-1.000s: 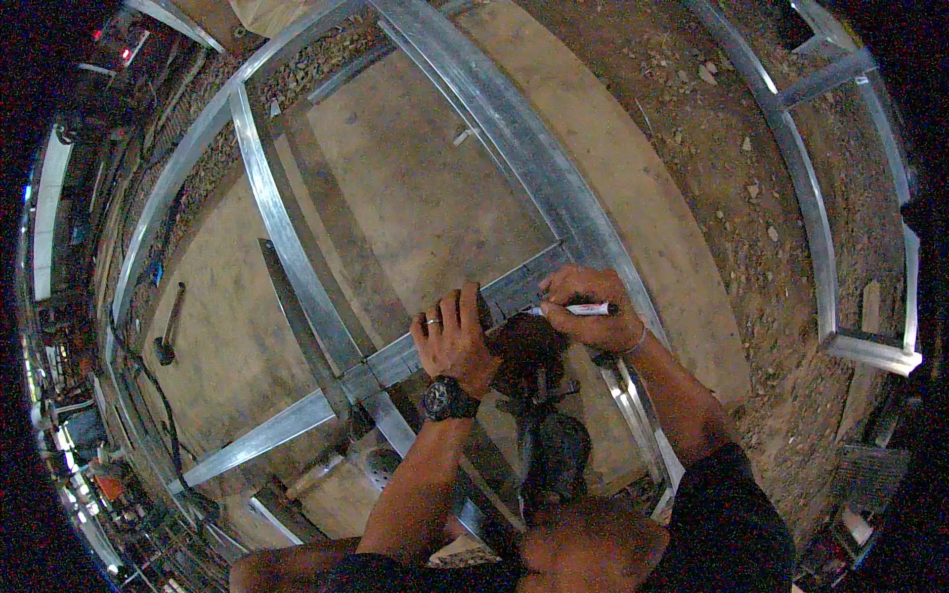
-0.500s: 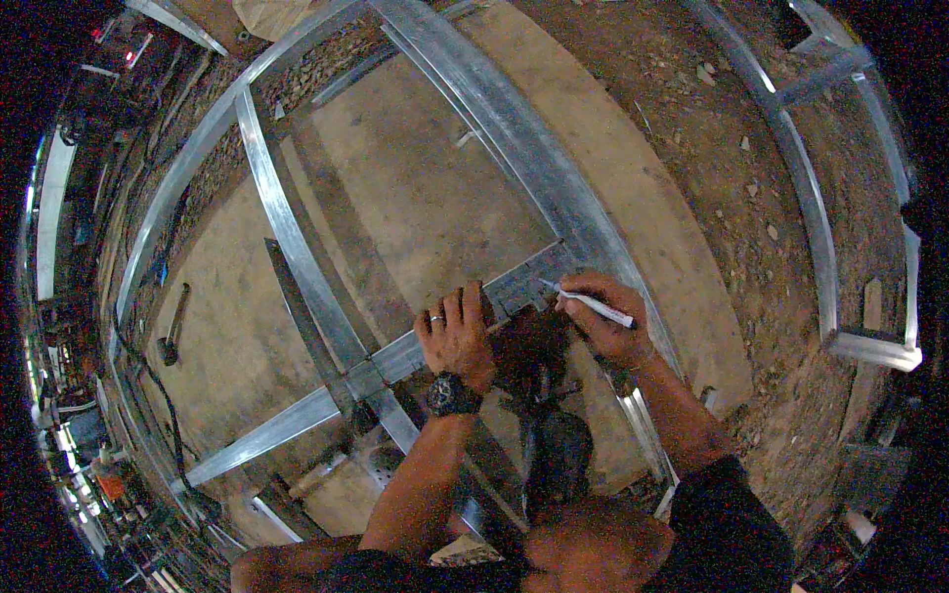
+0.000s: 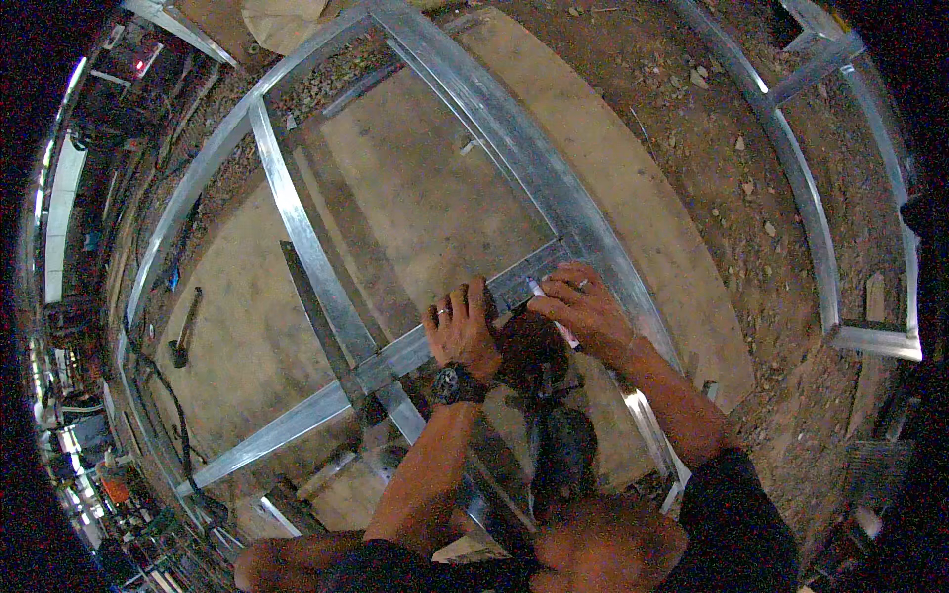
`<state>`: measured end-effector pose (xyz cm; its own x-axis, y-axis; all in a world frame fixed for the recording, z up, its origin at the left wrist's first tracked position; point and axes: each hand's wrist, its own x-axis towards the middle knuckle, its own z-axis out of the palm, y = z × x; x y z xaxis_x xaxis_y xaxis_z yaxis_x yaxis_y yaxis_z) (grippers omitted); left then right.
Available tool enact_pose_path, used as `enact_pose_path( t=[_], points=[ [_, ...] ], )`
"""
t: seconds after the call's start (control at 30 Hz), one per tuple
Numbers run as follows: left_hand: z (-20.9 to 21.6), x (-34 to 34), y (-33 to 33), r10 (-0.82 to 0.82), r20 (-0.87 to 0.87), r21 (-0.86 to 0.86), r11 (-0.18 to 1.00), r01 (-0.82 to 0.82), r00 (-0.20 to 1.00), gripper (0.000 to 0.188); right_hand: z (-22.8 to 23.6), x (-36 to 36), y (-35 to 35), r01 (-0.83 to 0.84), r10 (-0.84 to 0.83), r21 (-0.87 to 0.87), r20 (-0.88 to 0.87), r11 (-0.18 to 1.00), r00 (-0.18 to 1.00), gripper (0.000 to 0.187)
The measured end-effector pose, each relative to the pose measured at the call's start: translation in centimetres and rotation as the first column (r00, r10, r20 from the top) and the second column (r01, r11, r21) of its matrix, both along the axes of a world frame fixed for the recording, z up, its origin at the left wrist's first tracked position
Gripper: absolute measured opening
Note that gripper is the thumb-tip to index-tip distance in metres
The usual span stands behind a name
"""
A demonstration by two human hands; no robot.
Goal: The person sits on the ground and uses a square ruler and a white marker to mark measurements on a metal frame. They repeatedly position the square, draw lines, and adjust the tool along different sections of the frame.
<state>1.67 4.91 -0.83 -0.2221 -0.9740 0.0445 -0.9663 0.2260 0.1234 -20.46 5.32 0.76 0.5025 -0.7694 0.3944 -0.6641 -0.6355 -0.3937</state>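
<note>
Left hand (image 3: 463,331) steadies rail (image 3: 415,351); right hand (image 3: 585,311) holds marker (image 3: 550,308).

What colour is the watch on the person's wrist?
Black. The watch sits on the left wrist, clearest in the head view.

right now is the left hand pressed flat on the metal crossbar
Yes, the left hand lies palm-down on the metal crossbar, beside the right hand holding a white marker.

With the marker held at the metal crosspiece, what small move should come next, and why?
Probably a short stroke of the white marker across the metal crosspiece. The right hand holds it with the tip on or near the metal close to the corner, while the left hand presses flat on that piece, steadying it.
</note>
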Motion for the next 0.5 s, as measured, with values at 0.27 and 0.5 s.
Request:
enact_pose_path(
  t=[0.27, 0.5],
  points=[
    [2.3, -0.2, -0.2, 0.027, -0.071, 0.145, 0.989, -0.016, 0.997, 0.069, -0.1, -0.3, -0.2, -0.068, 0.072, -0.084, 0.042, 0.994, 0.997, 0.043],
    [9.4, 2.9, -0.2, 0.012, -0.252, -0.029, 0.999, -0.019, 0.968, 0.064, 2.1, -3.7, 3.8, 0.266, -0.34, 0.25, 0.324, 0.931, 0.883, 0.032]
  ],
)
